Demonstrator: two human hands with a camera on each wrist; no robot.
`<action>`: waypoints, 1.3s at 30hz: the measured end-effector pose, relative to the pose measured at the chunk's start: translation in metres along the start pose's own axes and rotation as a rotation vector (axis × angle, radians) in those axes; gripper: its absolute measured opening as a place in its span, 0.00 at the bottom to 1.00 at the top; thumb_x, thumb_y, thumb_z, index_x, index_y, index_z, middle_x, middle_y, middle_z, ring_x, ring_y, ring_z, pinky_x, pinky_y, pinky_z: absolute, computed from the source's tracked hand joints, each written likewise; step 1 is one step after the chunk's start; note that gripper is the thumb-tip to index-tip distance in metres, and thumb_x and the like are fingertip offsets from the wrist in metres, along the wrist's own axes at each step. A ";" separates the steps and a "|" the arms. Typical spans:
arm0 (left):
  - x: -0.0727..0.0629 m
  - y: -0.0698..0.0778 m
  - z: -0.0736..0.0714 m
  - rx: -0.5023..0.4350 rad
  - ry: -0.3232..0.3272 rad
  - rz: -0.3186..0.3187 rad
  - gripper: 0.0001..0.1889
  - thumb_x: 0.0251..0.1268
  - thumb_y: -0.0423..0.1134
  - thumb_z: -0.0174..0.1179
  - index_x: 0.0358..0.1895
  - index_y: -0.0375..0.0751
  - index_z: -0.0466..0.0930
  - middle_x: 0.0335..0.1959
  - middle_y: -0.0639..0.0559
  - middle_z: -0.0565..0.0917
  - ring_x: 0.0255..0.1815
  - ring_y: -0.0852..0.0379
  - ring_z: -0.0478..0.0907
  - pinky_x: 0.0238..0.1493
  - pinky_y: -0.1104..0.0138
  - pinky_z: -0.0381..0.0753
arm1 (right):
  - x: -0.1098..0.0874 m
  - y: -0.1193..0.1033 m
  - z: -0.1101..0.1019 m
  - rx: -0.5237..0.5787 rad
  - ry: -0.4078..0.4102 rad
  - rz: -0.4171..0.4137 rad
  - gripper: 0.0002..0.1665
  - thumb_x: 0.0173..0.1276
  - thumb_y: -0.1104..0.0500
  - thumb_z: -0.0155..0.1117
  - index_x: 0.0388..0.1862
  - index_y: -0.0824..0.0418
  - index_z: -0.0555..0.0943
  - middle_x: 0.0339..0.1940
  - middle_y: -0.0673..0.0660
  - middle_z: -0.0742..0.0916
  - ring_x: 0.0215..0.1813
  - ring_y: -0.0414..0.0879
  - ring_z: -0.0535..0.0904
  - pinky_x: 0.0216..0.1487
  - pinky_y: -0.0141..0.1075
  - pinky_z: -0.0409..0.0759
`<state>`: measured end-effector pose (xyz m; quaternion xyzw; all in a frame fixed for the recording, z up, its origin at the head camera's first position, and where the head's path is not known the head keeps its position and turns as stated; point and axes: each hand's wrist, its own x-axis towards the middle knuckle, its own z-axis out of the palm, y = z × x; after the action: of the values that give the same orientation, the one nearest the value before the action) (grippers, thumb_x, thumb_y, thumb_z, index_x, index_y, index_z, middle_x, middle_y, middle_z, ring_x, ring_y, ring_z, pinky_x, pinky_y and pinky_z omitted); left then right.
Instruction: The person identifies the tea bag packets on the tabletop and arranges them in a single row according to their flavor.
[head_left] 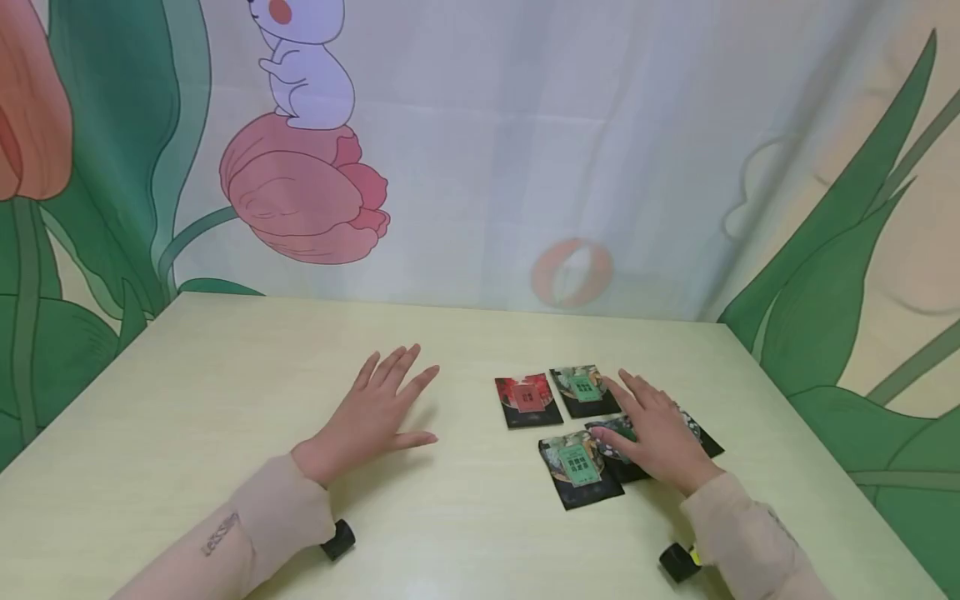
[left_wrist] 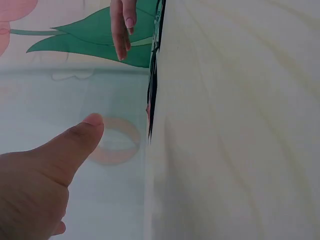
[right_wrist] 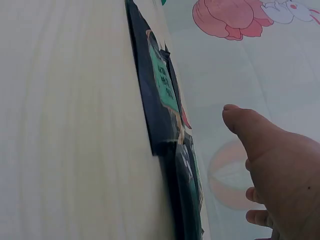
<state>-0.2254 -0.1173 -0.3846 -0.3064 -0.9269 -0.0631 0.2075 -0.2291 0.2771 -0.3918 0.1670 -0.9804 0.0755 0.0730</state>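
Several flat packets with black lower parts lie on the table's right half. A red-labelled packet (head_left: 528,400) is at the back left of the group, beside a green-labelled packet (head_left: 583,390). Nearer the front lies another green-labelled packet (head_left: 580,469), partly overlapping a dark packet (head_left: 633,471). My right hand (head_left: 660,437) hovers over the right-hand packets with fingers spread, hiding part of them. In the right wrist view its thumb (right_wrist: 250,125) stands apart from the packets. My left hand (head_left: 371,412) is left of the group, fingers extended, holding nothing.
The pale table (head_left: 225,400) has its far edge against a white curtain (head_left: 480,167) printed with flowers and a rabbit. Green printed leaves (head_left: 817,308) flank its right side. A black device (head_left: 339,540) sits under the left wrist, a similar black device (head_left: 679,563) under the right.
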 end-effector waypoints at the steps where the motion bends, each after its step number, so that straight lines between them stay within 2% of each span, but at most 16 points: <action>1: 0.002 0.002 0.001 -0.003 0.007 0.008 0.44 0.53 0.64 0.64 0.70 0.43 0.64 0.73 0.35 0.61 0.73 0.38 0.59 0.73 0.43 0.55 | -0.001 -0.001 -0.001 0.001 0.004 -0.005 0.48 0.65 0.35 0.58 0.76 0.57 0.57 0.76 0.66 0.60 0.75 0.67 0.55 0.70 0.67 0.54; 7: 0.012 0.010 0.005 -0.035 0.047 0.030 0.40 0.56 0.61 0.63 0.69 0.44 0.66 0.70 0.38 0.66 0.70 0.41 0.64 0.73 0.48 0.59 | -0.005 -0.011 -0.004 0.023 0.023 -0.043 0.46 0.65 0.39 0.60 0.76 0.57 0.58 0.75 0.64 0.64 0.72 0.66 0.62 0.66 0.64 0.63; 14: 0.021 0.021 0.008 -0.104 0.126 0.055 0.37 0.53 0.57 0.67 0.64 0.42 0.71 0.64 0.39 0.72 0.64 0.43 0.69 0.68 0.51 0.66 | -0.011 -0.026 -0.002 0.047 0.053 -0.100 0.43 0.64 0.41 0.63 0.73 0.59 0.64 0.72 0.62 0.69 0.70 0.62 0.67 0.64 0.59 0.71; 17: 0.024 0.023 0.012 -0.131 0.128 0.052 0.36 0.53 0.56 0.68 0.63 0.43 0.71 0.63 0.40 0.73 0.63 0.44 0.70 0.67 0.51 0.67 | -0.014 -0.031 0.000 0.041 0.045 -0.110 0.42 0.64 0.41 0.63 0.72 0.58 0.66 0.71 0.61 0.71 0.69 0.61 0.69 0.62 0.58 0.72; 22: 0.032 0.028 0.017 -0.193 0.094 0.022 0.35 0.53 0.55 0.68 0.63 0.44 0.72 0.62 0.41 0.73 0.64 0.44 0.69 0.67 0.50 0.67 | -0.019 -0.037 0.001 0.059 0.022 -0.121 0.39 0.64 0.41 0.64 0.69 0.56 0.69 0.69 0.60 0.74 0.67 0.60 0.71 0.61 0.56 0.74; 28: 0.041 0.035 0.025 -0.247 0.014 -0.010 0.34 0.55 0.55 0.67 0.63 0.45 0.72 0.62 0.41 0.73 0.65 0.44 0.68 0.67 0.50 0.66 | -0.025 -0.042 0.004 0.063 -0.018 -0.165 0.35 0.63 0.39 0.63 0.64 0.55 0.75 0.64 0.56 0.79 0.64 0.57 0.75 0.61 0.53 0.76; 39: 0.061 0.046 0.044 -0.271 -0.081 -0.044 0.34 0.56 0.57 0.66 0.64 0.46 0.71 0.61 0.42 0.73 0.65 0.44 0.68 0.69 0.51 0.64 | -0.027 -0.045 0.006 0.044 -0.023 -0.223 0.26 0.62 0.42 0.65 0.57 0.50 0.80 0.56 0.51 0.82 0.60 0.50 0.77 0.58 0.47 0.78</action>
<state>-0.2575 -0.0360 -0.3989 -0.3137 -0.9239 -0.1799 0.1253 -0.1892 0.2424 -0.3969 0.2775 -0.9546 0.0863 0.0659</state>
